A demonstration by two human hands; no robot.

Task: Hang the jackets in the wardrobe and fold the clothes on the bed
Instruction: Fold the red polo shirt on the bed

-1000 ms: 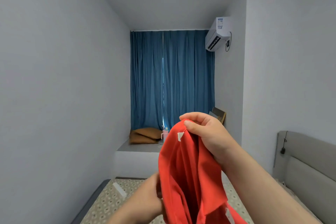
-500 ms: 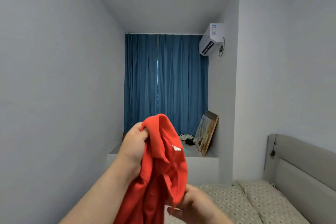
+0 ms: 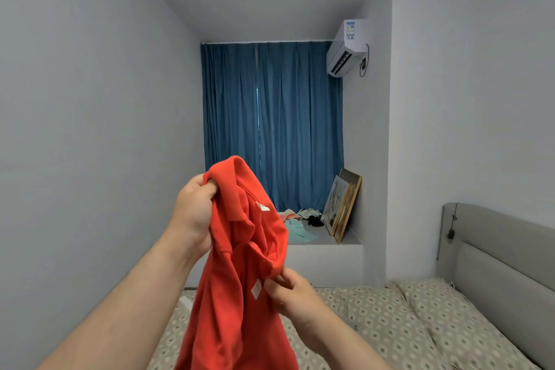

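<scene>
So, holding up a red polo shirt at about 6 o'clock in the view, hanging in front of the patterned bed, lower end cut off by the frame edge, so can't tell about any contact with the bedding. Gripped high up at the collar by the left hand, at 10 o'clock of the shirt, fingers curled tight into the bunched fabric. Pinched lower down by the right hand, at 4 o'clock of the shirt, thumb and fingertips closed on a fold just beside a small white tag. Further back: blue curtain drawn across at 12 o'clock, air conditioner high on the wall at 1 o'clock, two picture frames leaning on the wall at 3 o'clock on a window ledge, a few loose clothes just beside them. Grey headboard at 4 o'clock.
</scene>
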